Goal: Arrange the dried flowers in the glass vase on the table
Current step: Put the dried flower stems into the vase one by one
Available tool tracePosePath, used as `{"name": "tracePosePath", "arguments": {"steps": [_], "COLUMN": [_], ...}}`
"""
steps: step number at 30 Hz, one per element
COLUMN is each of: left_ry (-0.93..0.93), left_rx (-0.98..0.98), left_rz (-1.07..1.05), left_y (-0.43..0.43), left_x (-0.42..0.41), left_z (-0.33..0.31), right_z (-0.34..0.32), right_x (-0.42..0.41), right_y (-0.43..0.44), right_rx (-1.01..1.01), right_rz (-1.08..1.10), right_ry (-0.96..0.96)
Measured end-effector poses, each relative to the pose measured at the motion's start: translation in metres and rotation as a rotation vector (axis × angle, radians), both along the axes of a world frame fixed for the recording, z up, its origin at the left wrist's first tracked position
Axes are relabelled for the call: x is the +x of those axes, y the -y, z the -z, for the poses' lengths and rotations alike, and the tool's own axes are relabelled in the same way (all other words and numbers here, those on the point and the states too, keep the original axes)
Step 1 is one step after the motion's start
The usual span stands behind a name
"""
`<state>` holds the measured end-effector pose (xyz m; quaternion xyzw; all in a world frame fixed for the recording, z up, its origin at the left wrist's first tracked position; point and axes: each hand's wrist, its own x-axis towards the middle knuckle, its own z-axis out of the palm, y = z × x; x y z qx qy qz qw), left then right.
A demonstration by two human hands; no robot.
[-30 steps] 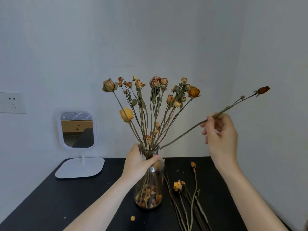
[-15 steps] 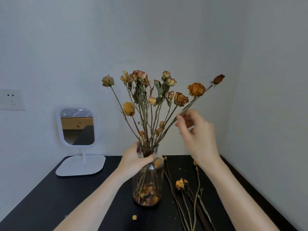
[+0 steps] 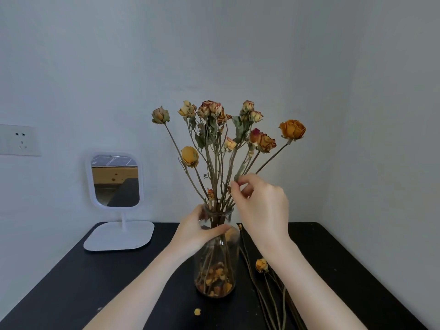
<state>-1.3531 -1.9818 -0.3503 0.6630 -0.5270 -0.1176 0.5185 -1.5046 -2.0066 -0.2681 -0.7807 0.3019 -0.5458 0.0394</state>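
Glass vase (image 3: 215, 263) stood upright on the black table (image 3: 95, 294), centre of frame, lower half. We noted dried petals at its bottom and the dried flowers (image 3: 214, 129) fanning up from its mouth to mid-frame. Left hand (image 3: 198, 231) gripped the vase neck, thumb across the front of the glass. Right hand (image 3: 260, 207), just right of the bunch, pinched one stem between thumb and forefinger above the mouth; we could not tell which bloom it carried. Loose stems (image 3: 269, 294) lay on the table lower right of the vase, one fallen petal (image 3: 197, 312) in front. White mirror (image 3: 116, 182) stood left of centre.
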Motion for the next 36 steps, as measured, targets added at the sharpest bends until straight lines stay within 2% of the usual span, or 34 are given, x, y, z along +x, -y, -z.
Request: {"name": "tracePosePath", "arguments": {"steps": [4, 13, 20, 27, 32, 36], "left_ry": [0.023, -0.031, -0.068, -0.119, -0.091, -0.096], "left_rx": [-0.017, -0.022, 0.035, 0.019, 0.013, 0.009], "left_rz": [-0.029, -0.002, 0.071, 0.091, 0.090, 0.088], "left_y": [0.001, -0.002, -0.006, -0.006, -0.004, -0.003], "left_x": [-0.003, -0.006, 0.000, 0.001, 0.001, 0.002], "left_z": [0.001, 0.000, -0.001, 0.002, 0.003, 0.004], "right_z": [0.011, 0.025, 0.024, 0.029, 0.027, 0.029], "right_x": [-0.002, 0.013, 0.012, 0.019, 0.021, 0.022], "right_y": [0.000, 0.012, 0.008, 0.006, 0.005, 0.006], "right_rx": [0.089, 0.308, 0.268, 0.271, 0.229, 0.218], "right_rz": [-0.001, -0.027, -0.084, -0.080, -0.080, -0.066], "right_ry": [0.062, -0.106, -0.030, -0.131, -0.051, -0.102]}}
